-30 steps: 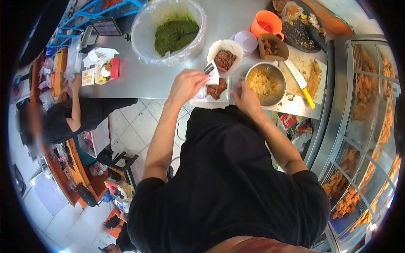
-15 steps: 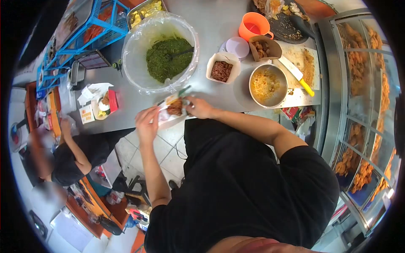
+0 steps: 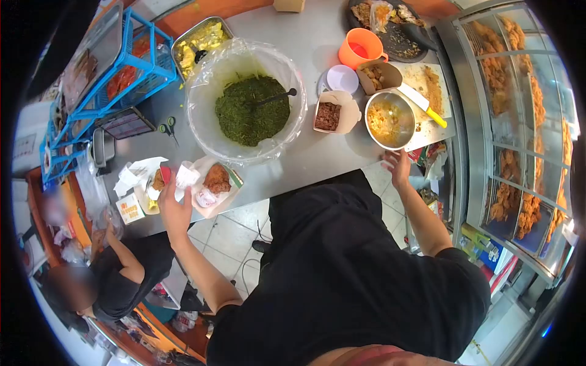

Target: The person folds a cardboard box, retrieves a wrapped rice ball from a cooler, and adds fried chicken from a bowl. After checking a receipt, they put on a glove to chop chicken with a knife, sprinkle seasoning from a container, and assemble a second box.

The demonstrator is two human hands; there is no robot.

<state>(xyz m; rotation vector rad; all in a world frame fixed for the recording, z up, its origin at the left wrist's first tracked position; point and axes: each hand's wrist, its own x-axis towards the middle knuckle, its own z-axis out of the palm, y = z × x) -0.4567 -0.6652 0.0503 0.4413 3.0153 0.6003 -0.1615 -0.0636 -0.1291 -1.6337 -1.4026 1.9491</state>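
My left hand [image 3: 176, 210] is at the table's front edge between two food boxes, its fingers apart and partly covering the left one. To its right lies an open paper box [image 3: 210, 210] holding a piece of fried chicken [image 3: 217, 178] and a small wrapped packet [image 3: 206, 197]. The other box [image 3: 129, 208], with a printed flap and crumpled white paper, is on its left. My right hand [image 3: 398, 169] is just below the steel bowl [image 3: 390, 141], fingertips spread close to its rim. Yellowish food lies inside that bowl.
A plastic-lined tub [image 3: 194, 113] of chopped greens stands mid-table. Right of it are a carton of reddish-brown food [image 3: 328, 117], an orange mug [image 3: 354, 58] and a yellow-handled knife [image 3: 436, 117]. A fried-chicken display case [image 3: 482, 110] borders the right; another person [image 3: 137, 268] is at left.
My left hand has moved left from the chicken box, which now lies open on the table. My right hand has left the box and swung right to the steel bowl.
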